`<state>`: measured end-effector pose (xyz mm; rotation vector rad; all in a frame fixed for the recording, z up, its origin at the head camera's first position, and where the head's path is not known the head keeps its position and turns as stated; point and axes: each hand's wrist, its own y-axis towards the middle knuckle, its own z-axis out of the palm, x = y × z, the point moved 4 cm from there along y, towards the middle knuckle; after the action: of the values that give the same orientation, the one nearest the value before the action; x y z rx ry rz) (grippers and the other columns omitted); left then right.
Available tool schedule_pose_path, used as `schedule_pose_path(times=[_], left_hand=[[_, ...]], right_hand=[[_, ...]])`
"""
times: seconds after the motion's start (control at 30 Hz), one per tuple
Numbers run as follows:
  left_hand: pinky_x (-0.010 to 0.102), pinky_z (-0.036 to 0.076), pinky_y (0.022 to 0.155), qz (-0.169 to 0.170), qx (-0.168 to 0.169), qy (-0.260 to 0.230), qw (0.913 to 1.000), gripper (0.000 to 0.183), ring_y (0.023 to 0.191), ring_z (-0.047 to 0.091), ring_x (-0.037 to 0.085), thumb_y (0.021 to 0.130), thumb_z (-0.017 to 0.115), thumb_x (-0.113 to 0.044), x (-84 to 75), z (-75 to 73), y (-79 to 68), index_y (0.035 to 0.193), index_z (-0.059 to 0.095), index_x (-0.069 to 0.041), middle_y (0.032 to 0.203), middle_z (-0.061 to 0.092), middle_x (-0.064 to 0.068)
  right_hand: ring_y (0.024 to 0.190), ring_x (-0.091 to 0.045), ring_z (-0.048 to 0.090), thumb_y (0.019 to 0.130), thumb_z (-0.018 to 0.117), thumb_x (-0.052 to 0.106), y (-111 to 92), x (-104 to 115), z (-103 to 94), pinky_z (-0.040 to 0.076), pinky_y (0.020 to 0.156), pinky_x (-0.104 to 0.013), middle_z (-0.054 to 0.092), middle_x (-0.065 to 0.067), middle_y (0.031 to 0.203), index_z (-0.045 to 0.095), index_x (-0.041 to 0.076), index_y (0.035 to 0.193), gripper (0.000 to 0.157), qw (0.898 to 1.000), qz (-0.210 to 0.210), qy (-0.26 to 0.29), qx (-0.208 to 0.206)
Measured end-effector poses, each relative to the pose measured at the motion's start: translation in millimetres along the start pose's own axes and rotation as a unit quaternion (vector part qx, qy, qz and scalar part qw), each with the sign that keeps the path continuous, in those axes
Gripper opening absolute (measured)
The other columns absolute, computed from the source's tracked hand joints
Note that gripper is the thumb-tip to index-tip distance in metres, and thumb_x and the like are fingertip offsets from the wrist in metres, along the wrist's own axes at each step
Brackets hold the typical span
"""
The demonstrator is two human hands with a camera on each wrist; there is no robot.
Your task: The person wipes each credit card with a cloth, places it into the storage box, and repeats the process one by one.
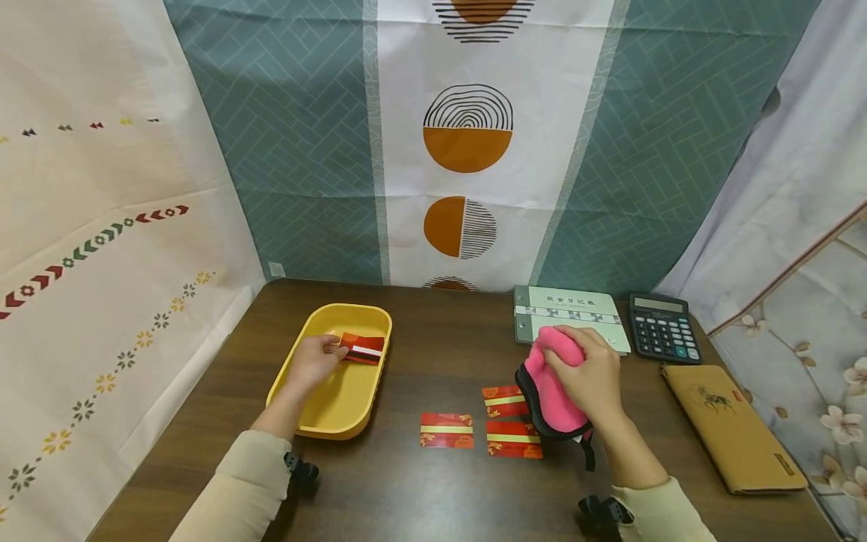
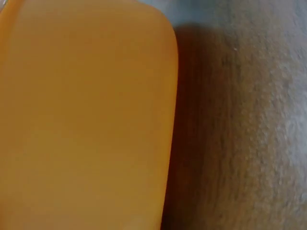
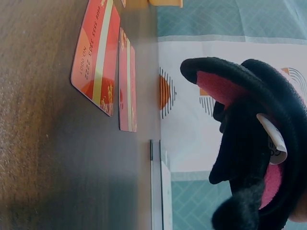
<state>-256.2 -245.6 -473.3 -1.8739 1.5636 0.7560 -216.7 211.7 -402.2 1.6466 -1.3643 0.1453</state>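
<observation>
My left hand (image 1: 315, 364) reaches into a yellow tray (image 1: 329, 430) and pinches the left edge of a red card (image 1: 363, 343) with a white and black stripe. In the left wrist view only the tray (image 2: 91, 120) and the tabletop show; hand and card are out of sight. My right hand (image 1: 596, 373) grips a pink plush cloth (image 1: 557, 384) with black edging above the table. From the right wrist, this cloth (image 3: 254, 139) shows its black side, pink inner parts and a white label. Red cards with a yellow band (image 1: 446, 430) lie just left of it.
Toward the back right lie a pale green ledger (image 1: 576, 309) and a black calculator (image 1: 664, 328). A tan zipped wallet (image 1: 734, 429) rests at the right edge of the dark wooden table (image 1: 433, 497). Patterned curtains (image 1: 305, 150) hang behind the table.
</observation>
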Motion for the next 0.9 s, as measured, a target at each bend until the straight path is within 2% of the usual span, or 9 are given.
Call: schedule_pose_path(times=[0.13,0.3,0.4,0.53,0.67,0.9], left_hand=[[0.052,0.054,0.09,0.034,-0.006,0.075,0.9965,0.041,0.109,0.065,0.042,0.098,0.066,-0.016,-6.7,-1.6,-4.4,0.127,0.063,0.012,0.116,0.068,0.03],[0.054,0.053,0.092,0.071,-0.038,0.112,0.9904,0.037,0.109,0.065,0.044,0.098,0.062,-0.012,-23.2,-3.0,-11.3,0.127,0.063,0.011,0.118,0.068,0.029],[0.053,0.054,0.089,0.102,-0.066,0.094,0.9882,0.036,0.104,0.068,0.041,0.098,0.063,-0.012,-38.7,-2.2,-16.4,0.127,0.064,0.009,0.115,0.07,0.026],[0.049,0.057,0.087,0.15,-0.082,0.034,0.9848,0.033,0.099,0.07,0.036,0.097,0.067,-0.011,-62.8,5.0,-24.4,0.124,0.067,0.008,0.111,0.072,0.022],[0.045,0.059,0.085,0.177,-0.075,-0.025,0.9811,0.031,0.096,0.072,0.032,0.095,0.07,-0.009,-81.9,18.1,-32.7,0.122,0.068,0.007,0.111,0.073,0.02],[0.041,0.057,0.092,0.22,-0.04,-0.06,0.9728,0.03,0.104,0.07,0.025,0.094,0.073,-0.013,-114.2,46.9,-49.8,0.123,0.071,-0.003,0.116,0.073,0.011]], right_hand=[[0.088,-0.03,0.064,0.078,0.086,0.011,0,0,0.1,0.053,0.069,-0.046,0.071,-0.014,0.103,0.075,0.004,0.115,0.04,1.0,-0.001,0.001,-0.002],[0.088,-0.03,0.065,0.078,0.086,0.012,0,-2,0.2,0.052,0.069,-0.045,0.071,-0.014,0.104,0.075,0.004,0.115,0.04,1.0,-0.001,-0.001,0.0],[0.089,-0.03,0.065,0.078,0.086,0.011,-1,-3,-1.0,0.052,0.069,-0.043,0.072,-0.013,0.104,0.075,0.006,0.115,0.039,1.0,0.004,-0.003,0.0],[0.089,-0.028,0.064,0.079,0.086,0.011,-1,-6,-3.4,0.053,0.069,-0.04,0.072,-0.012,0.104,0.075,0.006,0.116,0.039,1.0,0.01,-0.006,-0.003],[0.088,-0.028,0.064,0.079,0.085,0.01,-2,-8,-4.7,0.053,0.068,-0.038,0.071,-0.013,0.104,0.075,0.005,0.116,0.039,1.0,0.007,-0.01,-0.003],[0.089,-0.028,0.064,0.08,0.085,0.01,-2,-11,-7.1,0.053,0.069,-0.037,0.071,-0.013,0.105,0.074,0.005,0.117,0.039,1.0,0.013,-0.014,-0.006]])
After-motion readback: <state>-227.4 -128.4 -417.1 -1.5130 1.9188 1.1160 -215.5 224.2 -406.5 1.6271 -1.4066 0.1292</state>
